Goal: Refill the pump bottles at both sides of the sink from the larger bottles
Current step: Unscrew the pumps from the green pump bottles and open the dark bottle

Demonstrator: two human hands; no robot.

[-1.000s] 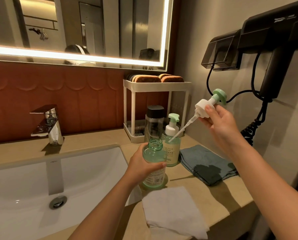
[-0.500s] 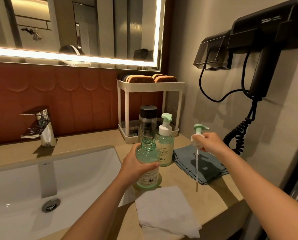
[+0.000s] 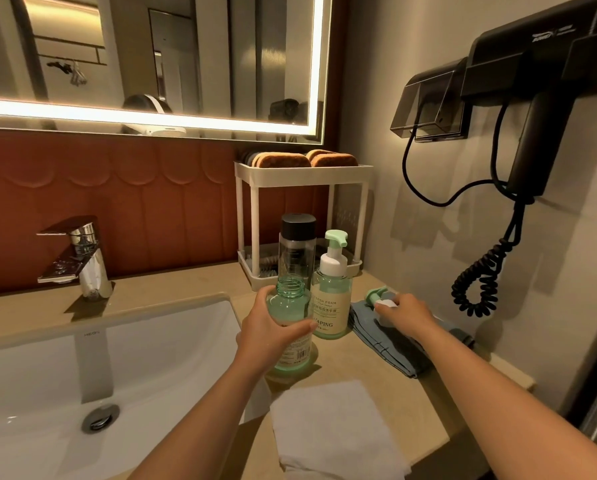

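The left hand is wrapped around the open bottle, fingers and thumb curled about its middle. The bottle stands upright on the counter at the right edge of the sink. It is clear green plastic with a bare threaded neck, a pale label with a barcode low on its side, and a green tint at the base; how full it is cannot be told past the hand.

The right hand reaches over a folded grey-blue cloth by the wall and holds the pump head between curled fingers. The pump head has a mint-green nozzle and a white collar and lies tipped sideways, low over the cloth. Its tube is hidden under the hand, so it may or may not be touching the cloth.

Just behind the open bottle stand a foam bottle with its green and white pump on, and a tall bottle of clear plastic with a black cap. A white rack sits behind them. A white towel lies at the counter's front edge, and a black hair dryer hangs on the wall.
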